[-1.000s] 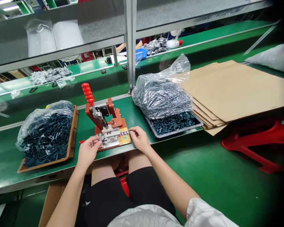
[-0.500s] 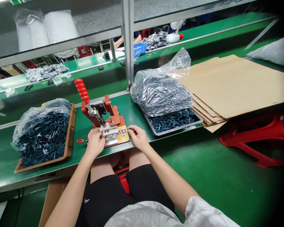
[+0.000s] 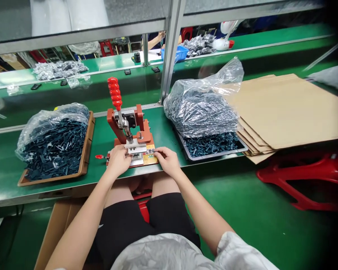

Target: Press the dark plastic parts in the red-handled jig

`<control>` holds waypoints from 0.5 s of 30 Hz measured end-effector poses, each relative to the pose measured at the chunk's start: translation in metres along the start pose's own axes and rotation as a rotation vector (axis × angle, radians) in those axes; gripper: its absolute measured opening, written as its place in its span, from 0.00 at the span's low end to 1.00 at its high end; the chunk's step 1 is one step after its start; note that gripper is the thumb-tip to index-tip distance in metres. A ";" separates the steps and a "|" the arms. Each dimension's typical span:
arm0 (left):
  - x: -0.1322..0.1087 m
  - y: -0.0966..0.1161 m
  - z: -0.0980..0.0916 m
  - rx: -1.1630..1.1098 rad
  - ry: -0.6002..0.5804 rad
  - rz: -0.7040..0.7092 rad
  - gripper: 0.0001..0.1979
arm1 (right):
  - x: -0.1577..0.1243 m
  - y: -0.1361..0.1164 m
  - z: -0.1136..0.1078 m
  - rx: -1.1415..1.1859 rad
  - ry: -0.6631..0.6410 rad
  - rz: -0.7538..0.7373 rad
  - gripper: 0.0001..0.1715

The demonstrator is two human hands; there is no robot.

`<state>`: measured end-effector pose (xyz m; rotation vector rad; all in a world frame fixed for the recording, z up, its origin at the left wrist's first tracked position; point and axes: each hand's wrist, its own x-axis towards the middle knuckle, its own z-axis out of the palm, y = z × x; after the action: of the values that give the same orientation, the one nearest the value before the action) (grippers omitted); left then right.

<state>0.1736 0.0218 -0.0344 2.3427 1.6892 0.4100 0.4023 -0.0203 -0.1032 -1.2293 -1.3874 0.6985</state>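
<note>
A toggle press (image 3: pixel 129 125) with a red-brown frame and a raised red ribbed handle (image 3: pixel 114 93) stands on the green bench. My left hand (image 3: pixel 119 159) is at the left side of its silver clamping block (image 3: pixel 136 148), with the fingers closed and the tips partly hidden by the block. On the block's right, my right hand (image 3: pixel 168 161) is closed in a pinch at a thin dark piece, too small to name, above the yellow label (image 3: pixel 150 159) on the press base. A small red-tipped lever (image 3: pixel 99 156) sticks out to the left of the base.
Left of the press stands a brown tray (image 3: pixel 86 152) heaped with dark strips and a clear bag. At the right, a black tray (image 3: pixel 214 154) holds small dark pieces under a filled plastic bag (image 3: pixel 204 110). Cardboard sheets (image 3: pixel 287 108) lie beyond it, above a red stool (image 3: pixel 304 180).
My right hand has moved inward over the yellow label, closer to the clamping block. My left hand stays at the block. The whole view has shifted a little.
</note>
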 end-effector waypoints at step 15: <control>0.003 -0.013 -0.012 0.016 -0.119 0.104 0.15 | 0.031 -0.021 0.053 -0.054 -0.253 -0.236 0.14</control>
<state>0.1585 0.0288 -0.0279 2.4225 1.5279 0.2697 0.3503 0.0138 -0.0854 -1.0213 -1.7385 0.6707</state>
